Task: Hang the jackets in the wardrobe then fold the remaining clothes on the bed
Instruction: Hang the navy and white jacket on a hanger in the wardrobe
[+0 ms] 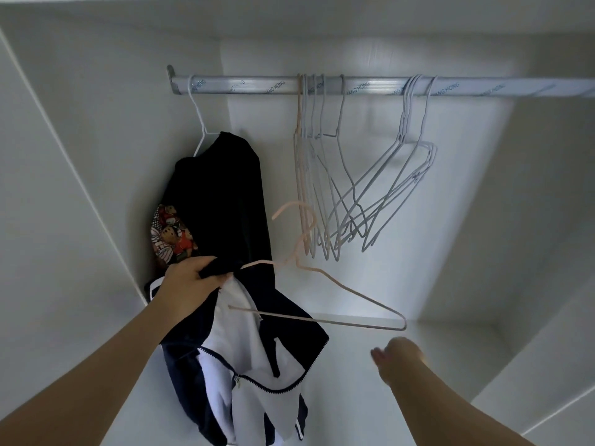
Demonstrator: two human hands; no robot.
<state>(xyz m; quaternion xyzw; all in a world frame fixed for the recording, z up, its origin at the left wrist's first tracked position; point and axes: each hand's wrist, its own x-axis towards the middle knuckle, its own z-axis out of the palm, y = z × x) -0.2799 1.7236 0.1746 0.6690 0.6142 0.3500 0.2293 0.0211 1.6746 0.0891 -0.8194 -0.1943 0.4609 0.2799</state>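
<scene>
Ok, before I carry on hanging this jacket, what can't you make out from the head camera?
Head view only:
- Pink hanger: its left end is hidden by the navy-and-white jacket and the left hand, so I cannot tell whether it sits in the shoulder.
- Right hand: motion-blurred, so the fingers' pose is unreadable.
- Rail: cut off by the right edge.
- Jacket hem: cut off by the bottom edge.

Up top, the silver rail [257, 86] runs across the white wardrobe [96, 130] from its left wall, lettering printed along its length. One white hanger [200, 123] hooks at the left end, with a dark jacket [222, 194] draped on it. Mid-rail hangs a tight bunch of bare wire hangers [317, 175], one pinkish. Further right, a second bare bunch [409, 162] hangs splayed at an angle.
</scene>
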